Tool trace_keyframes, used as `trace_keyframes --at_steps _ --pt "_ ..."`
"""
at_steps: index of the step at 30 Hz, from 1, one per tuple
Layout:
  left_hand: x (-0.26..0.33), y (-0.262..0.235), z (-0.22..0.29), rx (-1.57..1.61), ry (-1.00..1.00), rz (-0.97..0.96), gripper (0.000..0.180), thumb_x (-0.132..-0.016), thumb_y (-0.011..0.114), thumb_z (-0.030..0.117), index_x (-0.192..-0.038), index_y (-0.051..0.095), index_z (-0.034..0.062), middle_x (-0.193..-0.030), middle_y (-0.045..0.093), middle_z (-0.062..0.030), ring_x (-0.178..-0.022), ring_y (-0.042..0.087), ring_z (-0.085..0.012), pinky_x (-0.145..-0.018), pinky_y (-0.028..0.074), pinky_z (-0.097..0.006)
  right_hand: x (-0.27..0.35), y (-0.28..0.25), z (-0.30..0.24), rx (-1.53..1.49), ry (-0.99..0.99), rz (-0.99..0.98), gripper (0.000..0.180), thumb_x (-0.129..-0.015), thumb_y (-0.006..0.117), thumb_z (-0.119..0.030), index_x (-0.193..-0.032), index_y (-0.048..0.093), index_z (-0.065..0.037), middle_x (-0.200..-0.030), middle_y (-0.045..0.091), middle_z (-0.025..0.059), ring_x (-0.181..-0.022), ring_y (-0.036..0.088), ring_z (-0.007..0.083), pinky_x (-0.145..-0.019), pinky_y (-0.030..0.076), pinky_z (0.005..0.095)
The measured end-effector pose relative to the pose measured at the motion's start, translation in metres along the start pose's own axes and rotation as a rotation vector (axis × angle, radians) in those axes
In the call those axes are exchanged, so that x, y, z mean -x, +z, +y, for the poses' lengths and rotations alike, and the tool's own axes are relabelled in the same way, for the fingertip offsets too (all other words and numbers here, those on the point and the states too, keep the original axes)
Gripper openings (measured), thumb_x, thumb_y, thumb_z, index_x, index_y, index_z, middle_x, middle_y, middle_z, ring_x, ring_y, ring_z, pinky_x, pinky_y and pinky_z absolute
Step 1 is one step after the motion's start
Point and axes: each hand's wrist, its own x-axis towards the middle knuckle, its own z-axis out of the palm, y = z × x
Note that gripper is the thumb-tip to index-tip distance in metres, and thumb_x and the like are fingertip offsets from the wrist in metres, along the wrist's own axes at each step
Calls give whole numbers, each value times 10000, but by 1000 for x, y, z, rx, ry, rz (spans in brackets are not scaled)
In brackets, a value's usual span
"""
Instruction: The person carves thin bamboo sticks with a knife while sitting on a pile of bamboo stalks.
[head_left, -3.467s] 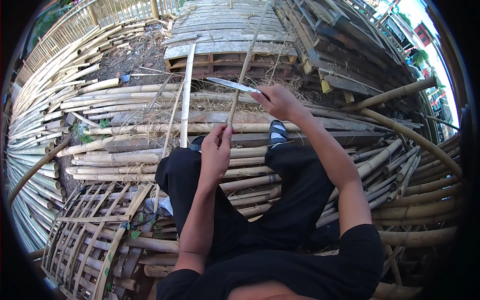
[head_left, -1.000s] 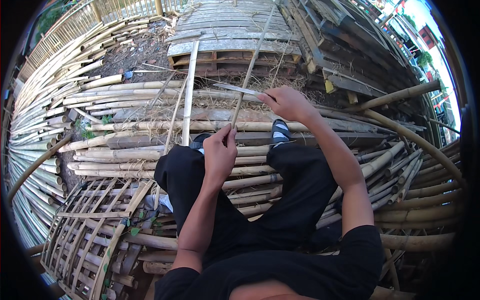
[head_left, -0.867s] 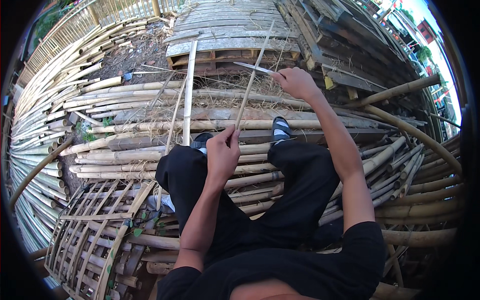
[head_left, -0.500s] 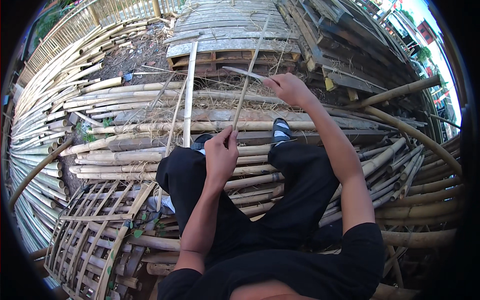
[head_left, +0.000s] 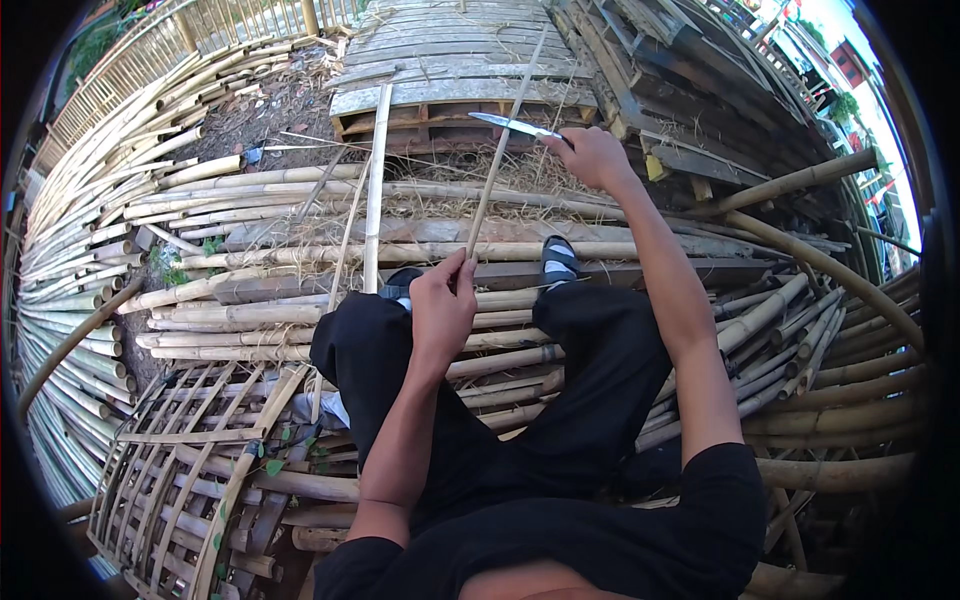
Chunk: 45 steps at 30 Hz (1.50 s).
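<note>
Bamboo strip (head_left: 487, 195): long, narrow and dull tan; its near end is held by the left hand (head_left: 443, 310), and its length is slanted up and away, slightly to the right, over loose straw (head_left: 545, 180) and a pallet (head_left: 450, 75)

Left hand: the fingers are curled in, and the strip is gripped between thumb and forefinger

Right hand (head_left: 595, 158): a fist is closed around the dark handle of a knife (head_left: 532, 129), most of which is covered by the fingers

Knife: a smooth, shiny metal blade, tapered to a point and directed left; the strip is crossed by it in front of the pallet, though whether the edge is pressed in cannot be told

Flat slat (head_left: 377, 190): pale, straight-edged and wider than the strip, seen to the left of it, well apart

Pallet: built of weathered grey boards, rough and set side by side

Straw: dry, thin and tangled, strewn below the strip

Bamboo poles (head_left: 80, 340): round and jointed, heaped at the left, with hollow cut ends exposed

Lattice (head_left: 180, 480): split bamboo crossed into a curved grid, by which green leaves are caught

Trousers (head_left: 600, 350): soft black cloth, creased around the bent knees
</note>
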Motion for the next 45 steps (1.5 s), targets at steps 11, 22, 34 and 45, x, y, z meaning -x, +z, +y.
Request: trace_keyframes --at_steps 11,22,34,45 --pt "1 4 -11 24 109 74 211 -941 566 108 -1041 635 -65 -628 570 -148 -530 444 -140 -532 409 -290 14 11 -30 -274 -31 -114 545 -956 478 -502 -863 649 8 -737 637 211 -694 611 391 -667 475 442" --pt "0 -2 0 -15 48 49 207 -941 556 111 -1027 622 -65 -671 596 -206 -543 548 -201 -549 431 -337 15 20 -14 -314 -193 -230 617 -937 485 -563 -863 599 39 -681 592 160 -662 588 286 -657 464 403" --pt "1 -2 -5 44 37 74 264 -920 628 155 -1083 628 -53 -741 647 -102 -625 532 -95 -595 452 -272 3 8 -6 -267 -75 -245 543 -956 491 -514 -921 585 20 -792 610 185 -710 545 287 -689 438 402" --pt "2 -2 2 -25 -20 26 272 -887 658 143 -1089 627 -37 -793 663 -114 -671 572 -110 -619 472 -280 2 20 4 -295 -154 -361 581 -955 470 -540 -904 576 29 -776 600 177 -724 559 294 -708 446 418"
